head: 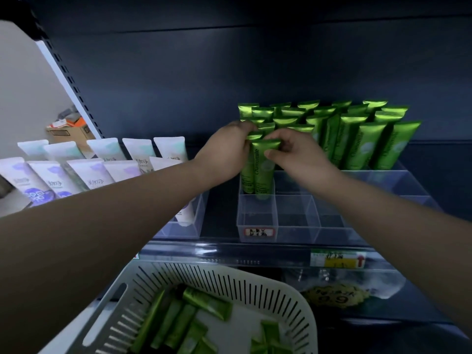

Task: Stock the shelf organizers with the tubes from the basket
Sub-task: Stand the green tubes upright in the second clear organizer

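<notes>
Both hands at the shelf organizer (293,215): right hand (298,154) pinches the crimped top of an upright green tube (264,172) in its left column; left hand (224,152) grips the neighbouring tube (247,175) by its top. Spare tubes (178,325) lie in the basket (229,277) below.

glossy green tubes (264,169), white slotted basket (255,282) (pale)

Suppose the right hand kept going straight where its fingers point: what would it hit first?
The right hand pinches the front green tube; beyond that, probably the left hand gripping the neighbouring tube, though depth is unclear.
</notes>
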Available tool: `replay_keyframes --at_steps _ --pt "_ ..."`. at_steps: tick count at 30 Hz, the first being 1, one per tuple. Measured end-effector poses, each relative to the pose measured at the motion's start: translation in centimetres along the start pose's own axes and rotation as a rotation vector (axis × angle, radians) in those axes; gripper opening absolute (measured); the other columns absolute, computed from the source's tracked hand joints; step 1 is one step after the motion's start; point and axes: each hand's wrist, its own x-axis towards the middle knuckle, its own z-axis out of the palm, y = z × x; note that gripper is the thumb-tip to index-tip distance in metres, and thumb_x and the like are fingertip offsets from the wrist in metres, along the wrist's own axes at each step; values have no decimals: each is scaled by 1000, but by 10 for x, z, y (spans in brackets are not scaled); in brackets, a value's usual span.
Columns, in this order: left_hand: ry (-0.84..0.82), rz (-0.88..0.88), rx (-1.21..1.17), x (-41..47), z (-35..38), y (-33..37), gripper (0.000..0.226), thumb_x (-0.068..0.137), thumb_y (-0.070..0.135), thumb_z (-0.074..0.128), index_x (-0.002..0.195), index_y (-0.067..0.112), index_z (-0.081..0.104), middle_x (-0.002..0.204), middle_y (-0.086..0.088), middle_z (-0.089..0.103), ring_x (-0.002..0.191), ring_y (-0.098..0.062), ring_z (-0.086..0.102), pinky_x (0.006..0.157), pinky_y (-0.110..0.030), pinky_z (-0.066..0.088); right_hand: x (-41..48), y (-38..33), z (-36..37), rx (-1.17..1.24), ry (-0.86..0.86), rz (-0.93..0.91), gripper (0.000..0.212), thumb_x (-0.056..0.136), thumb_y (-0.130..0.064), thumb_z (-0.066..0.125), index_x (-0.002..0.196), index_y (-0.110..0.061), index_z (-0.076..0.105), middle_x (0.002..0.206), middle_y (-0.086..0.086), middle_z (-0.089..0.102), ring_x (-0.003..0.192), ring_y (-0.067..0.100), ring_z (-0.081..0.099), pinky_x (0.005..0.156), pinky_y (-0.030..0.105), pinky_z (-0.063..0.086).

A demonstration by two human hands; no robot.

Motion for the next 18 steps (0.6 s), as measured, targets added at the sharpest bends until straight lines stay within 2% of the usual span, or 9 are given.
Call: replay_keyframes --at_steps 4,6,8,10,11,15,17,18 --pt "-7 9 9 -4 -4 1 41 87 0 45 126 8 52 124 -17 53 106 -29 54 74 -14 28 -1 1 1 -25 7 -30 20 87 -11 61 103 -24 61 69 -7 54 51 2 46 47 14 38" --pt "-9 10 5 -6 -6 1 39 88 2 47 126 9 52 123 -16 53 104 -27 55 76 -16 31 -3 -1 0 -28 16 -47 20 87 -11 61 101 -25 60 71 -10 53 53 0 46 45 10 36" --pt "-3 5 1 -8 -9 3 38 88 5 49 126 10 51 122 -14 52 102 -26 55 79 -19 34 -4 -4 0 -34 25 -61 21 86 -11 62 100 -26 58 87 -10 58 71 3 52 61 8 40" --pt "2 1 -5 -11 -12 4 39 88 6 50 127 10 50 122 -13 51 102 -26 55 80 -20 35 -5 -8 -1 -44 35 -59 24 85 -11 63 104 -25 55 109 -2 57 96 8 54 82 15 43" --pt "1 -1 -4 -12 -14 6 40 88 7 51 128 10 49 122 -13 50 103 -26 55 82 -21 36 -6 -10 -2 -65 41 -58 27 84 -12 63 107 -23 55 116 1 55 104 10 52 88 19 41" --pt "-24 4 21 -20 -21 9 47 87 7 50 134 9 43 120 -16 49 109 -31 51 93 -34 42 -13 -19 -5 -266 20 -49 48 85 -22 63 129 -22 46 134 1 39 122 14 40 92 18 28" --pt "-73 5 60 -27 -26 11 52 88 10 50 138 10 38 127 -16 45 116 -32 46 99 -39 39 -19 -27 -6 -365 -49 -48 61 85 -31 62 140 -23 36 146 2 28 134 18 27 103 21 23" --pt "-108 -4 83 -28 -26 11 54 88 13 49 140 11 34 132 -15 42 121 -32 43 103 -40 37 -20 -28 -5 -414 -85 -35 66 86 -36 60 143 -24 30 150 1 20 139 21 20 111 27 20"
